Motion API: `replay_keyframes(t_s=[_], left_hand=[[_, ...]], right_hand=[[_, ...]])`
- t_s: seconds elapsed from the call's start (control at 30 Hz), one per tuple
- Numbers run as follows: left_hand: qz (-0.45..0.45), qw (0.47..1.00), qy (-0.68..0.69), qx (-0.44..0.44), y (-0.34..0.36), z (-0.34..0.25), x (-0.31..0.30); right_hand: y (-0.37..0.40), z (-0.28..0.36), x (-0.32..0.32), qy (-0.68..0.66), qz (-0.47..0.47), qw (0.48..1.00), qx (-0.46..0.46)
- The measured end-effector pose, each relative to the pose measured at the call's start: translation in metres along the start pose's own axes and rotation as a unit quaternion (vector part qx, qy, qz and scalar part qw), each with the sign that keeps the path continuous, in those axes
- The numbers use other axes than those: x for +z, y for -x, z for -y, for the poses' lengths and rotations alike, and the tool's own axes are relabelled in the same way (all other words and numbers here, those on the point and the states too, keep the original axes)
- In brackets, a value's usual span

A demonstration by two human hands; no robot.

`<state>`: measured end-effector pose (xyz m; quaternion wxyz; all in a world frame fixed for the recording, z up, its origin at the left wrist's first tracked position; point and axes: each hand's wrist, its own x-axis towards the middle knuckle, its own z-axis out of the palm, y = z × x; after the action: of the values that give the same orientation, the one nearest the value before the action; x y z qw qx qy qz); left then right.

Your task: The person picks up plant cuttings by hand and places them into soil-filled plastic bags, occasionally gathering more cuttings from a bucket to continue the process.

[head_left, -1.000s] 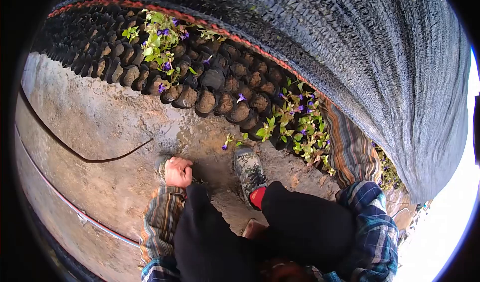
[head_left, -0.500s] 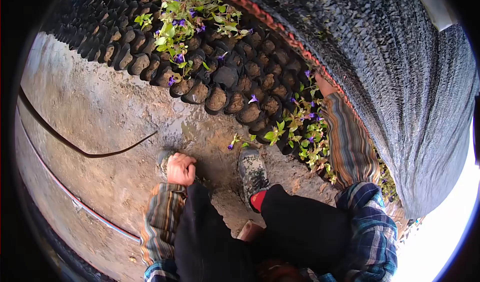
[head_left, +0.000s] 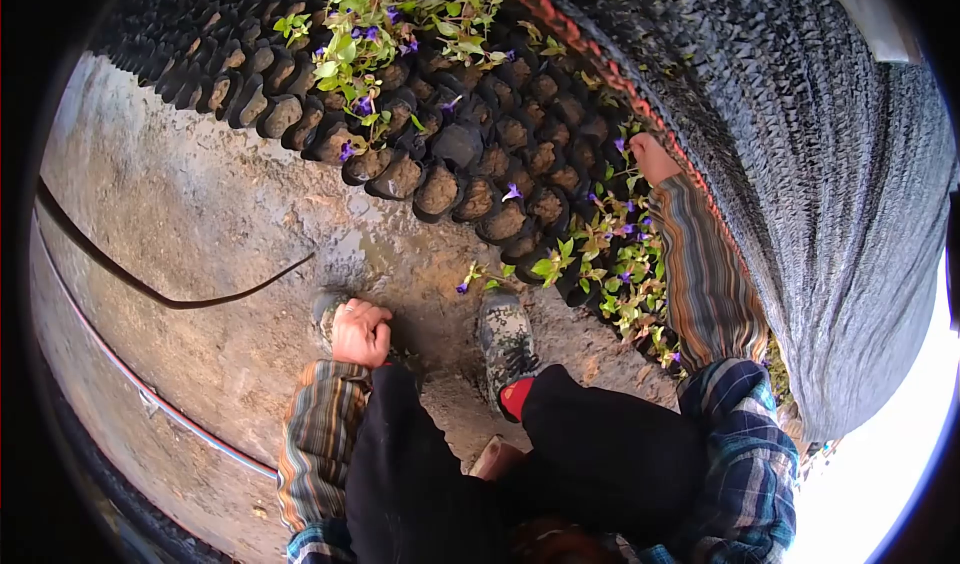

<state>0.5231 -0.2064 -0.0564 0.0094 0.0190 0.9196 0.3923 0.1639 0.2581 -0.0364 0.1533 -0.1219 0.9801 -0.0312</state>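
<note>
My left hand rests at my left knee, above a camouflage shoe, with its fingers curled in and nothing visible in them. My right hand reaches out to the edge of the dark shade net, its fingers bent together beside thin stems with a purple flower. Whatever it may hold is too small to tell. Below it grow leafy seedlings with purple flowers. Black pots of soil stand in packed rows, and a flowering clump lies over some of them.
A red cord edges the net. On the wet ground at left lie a dark hose and a thin red-and-blue line. A small cut plant is near my right camouflage shoe.
My right hand has come further out from behind the net's edge and now shows more fully. The left hand stays at the knee. The view has shifted slightly.
</note>
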Motion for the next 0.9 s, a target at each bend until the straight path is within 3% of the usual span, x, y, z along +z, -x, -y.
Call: replay_keyframes(t_s=[0.07,0.2,0.27,0.37,0.47,0.6,0.67,0.7,0.77,0.9], left_hand=[[-0.004,1.000,0.006,0.001,-0.001,0.001,0.000],[0.000,1.000,0.007,-0.012,0.000,-0.001,-0.002],[0.010,1.000,0.001,-0.017,0.001,-0.004,-0.003],[0.021,1.000,-0.017,-0.014,0.001,-0.005,-0.001],[-0.032,0.996,0.075,-0.041,-0.025,-0.034,-0.009],[-0.120,0.973,0.192,-0.029,-0.107,-0.087,-0.028],[-0.079,0.975,0.208,0.009,-0.134,-0.102,-0.037],[-0.063,0.975,0.210,0.016,-0.137,-0.105,-0.036],[-0.032,0.975,0.216,0.029,-0.141,-0.105,-0.031],[-0.057,0.978,0.196,0.043,-0.129,-0.101,-0.017]], right_hand=[[-0.003,0.007,-0.006,0.022,0.011,1.000,-0.003],[0.003,0.011,0.000,0.136,-0.108,0.984,-0.042],[0.010,0.017,-0.008,0.110,-0.078,0.990,0.033],[0.048,0.044,-0.037,-0.080,-0.125,0.985,0.086],[0.092,0.112,-0.078,-0.183,-0.134,0.974,-0.007],[0.125,0.186,-0.078,-0.226,-0.048,0.962,-0.147],[0.133,0.213,-0.071,-0.251,-0.028,0.951,-0.180],[0.132,0.223,-0.063,-0.230,-0.086,0.945,-0.218],[0.132,0.237,-0.059,-0.243,-0.087,0.938,-0.233],[0.137,0.252,-0.058,-0.248,-0.084,0.930,-0.259]])
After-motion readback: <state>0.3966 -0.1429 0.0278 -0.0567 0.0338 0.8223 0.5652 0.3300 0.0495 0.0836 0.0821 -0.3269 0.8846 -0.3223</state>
